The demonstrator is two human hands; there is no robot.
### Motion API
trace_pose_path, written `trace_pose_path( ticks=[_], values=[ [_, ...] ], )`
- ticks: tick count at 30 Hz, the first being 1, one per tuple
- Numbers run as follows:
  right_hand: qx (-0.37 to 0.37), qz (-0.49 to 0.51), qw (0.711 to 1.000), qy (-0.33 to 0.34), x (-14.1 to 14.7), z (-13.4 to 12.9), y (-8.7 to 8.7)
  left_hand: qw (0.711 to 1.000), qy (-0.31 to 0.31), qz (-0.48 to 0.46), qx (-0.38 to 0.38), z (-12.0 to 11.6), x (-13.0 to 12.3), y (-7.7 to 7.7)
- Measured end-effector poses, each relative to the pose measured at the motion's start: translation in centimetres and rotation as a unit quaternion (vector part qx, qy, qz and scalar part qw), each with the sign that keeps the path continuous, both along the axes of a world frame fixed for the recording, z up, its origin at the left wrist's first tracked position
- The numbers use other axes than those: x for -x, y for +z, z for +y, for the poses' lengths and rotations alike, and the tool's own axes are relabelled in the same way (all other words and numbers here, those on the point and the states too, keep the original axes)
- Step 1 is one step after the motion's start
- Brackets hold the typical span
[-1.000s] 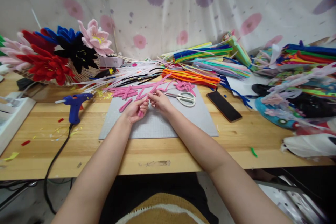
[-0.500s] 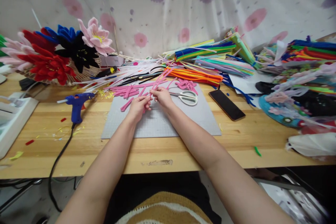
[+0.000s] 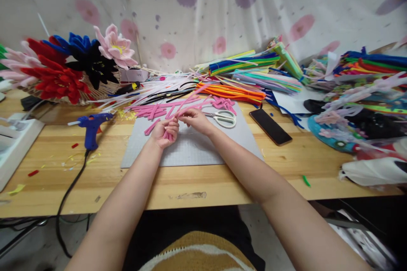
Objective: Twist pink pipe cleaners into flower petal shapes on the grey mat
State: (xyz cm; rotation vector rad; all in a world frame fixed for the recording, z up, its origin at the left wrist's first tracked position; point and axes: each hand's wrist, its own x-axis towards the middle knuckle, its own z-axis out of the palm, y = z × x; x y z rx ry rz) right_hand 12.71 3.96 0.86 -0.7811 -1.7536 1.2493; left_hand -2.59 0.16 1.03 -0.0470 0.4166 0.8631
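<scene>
My left hand [image 3: 166, 132] is closed around pink pipe cleaners [image 3: 168, 136], whose lower ends poke out below the fingers. Close beside it, my right hand [image 3: 194, 119] pinches the same pink strands, which fan out upward and to the right. Both hands are over the grey cutting mat [image 3: 190, 154]. Several short pink pipe cleaner pieces [image 3: 149, 111] lie on the mat just left of the hands. A curled pink bundle [image 3: 223, 103] rests behind the scissors [image 3: 225, 118], which have white handles and lie right of my right hand.
A blue glue gun [image 3: 91, 129] with a black cord stands left of the mat, near a white power strip [image 3: 20, 146]. Fuzzy flowers [image 3: 57, 78] fill the back left. Coloured pipe cleaner bundles [image 3: 235, 91] line the back. A phone [image 3: 270, 127] lies to the right.
My left hand has turned and its fingers have wrapped round the pink pipe cleaners. The strands have tilted over to the right. The whole view has shifted slightly.
</scene>
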Motion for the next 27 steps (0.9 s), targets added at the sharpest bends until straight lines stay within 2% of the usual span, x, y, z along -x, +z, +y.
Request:
trace_pose_path(
  ticks=[3,6,10,15,18,21,24,27],
  values=[
    [-0.101,-0.08,0.992,-0.002,-0.5,0.6,0.3,0.999,-0.027,-0.027,0.002,-0.1,0.1,0.0],
    [-0.163,-0.158,0.974,-0.023,-0.7,1.0,0.9,0.998,-0.035,-0.043,-0.003,-0.2,0.0,0.0],
    [-0.25,-0.24,0.937,-0.042,-0.7,1.2,1.6,0.998,-0.027,-0.057,-0.012,-0.3,-0.1,0.0],
    [-0.34,-0.296,0.889,-0.08,-0.5,1.0,2.4,0.998,-0.02,-0.062,-0.014,-0.3,-0.1,0.2],
    [-0.357,-0.322,0.874,-0.072,-0.6,1.0,3.2,0.999,-0.019,-0.045,-0.021,-0.4,-0.2,0.2],
    [-0.351,-0.346,0.87,-0.023,-0.6,1.3,4.1,0.999,-0.009,-0.011,-0.036,-0.4,-0.2,0.4],
    [-0.304,-0.369,0.878,0.027,-0.2,1.7,4.9,0.998,0.008,0.037,-0.054,-0.3,-0.4,0.6],
    [-0.244,-0.365,0.896,0.064,0.2,2.0,5.5,0.986,0.036,0.134,-0.091,0.0,-0.8,0.8]
  ],
)
